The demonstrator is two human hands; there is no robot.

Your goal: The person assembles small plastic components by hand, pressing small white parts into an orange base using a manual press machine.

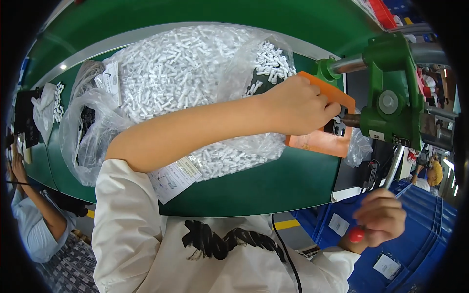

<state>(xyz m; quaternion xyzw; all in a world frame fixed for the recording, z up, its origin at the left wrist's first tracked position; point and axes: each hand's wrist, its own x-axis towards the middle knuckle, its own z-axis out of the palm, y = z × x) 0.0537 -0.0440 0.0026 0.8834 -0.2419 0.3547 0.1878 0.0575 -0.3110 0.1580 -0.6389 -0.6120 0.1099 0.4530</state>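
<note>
Far left, a co-worker's hand [18, 168] shows at the bench edge, near a small pile of white parts [58, 101] beside a pale bag [44, 107]. Next, a crumpled clear bag [78, 146] with dark pieces inside, hard to make out. Then the big bag [171, 73], swollen with white parts, a printed sheet [173, 181] by its lower edge; the left forearm crosses over it. Smaller open bag [288, 49] behind, more white parts loose in it. Left hand [303, 107] lies over the orange holder [317, 141], fingers bent down at the dark metal piece [337, 128] set there; whether they pinch anything, cannot tell. The piece sits at the end of the ram [351, 120] of the green press [391, 110]; contact unclear. Right hand [380, 217], well apart from the left and blurred, is curled round the press lever [394, 166], red knob [356, 234] poking out below. Blue crates [415, 219] beyond. Progress, as judged: one piece placed, lever in hand, so mid-cycle; whether that stroke is complete, cannot tell. Both bags hold plenty; finished and unfinished parts cannot be told apart.
</note>
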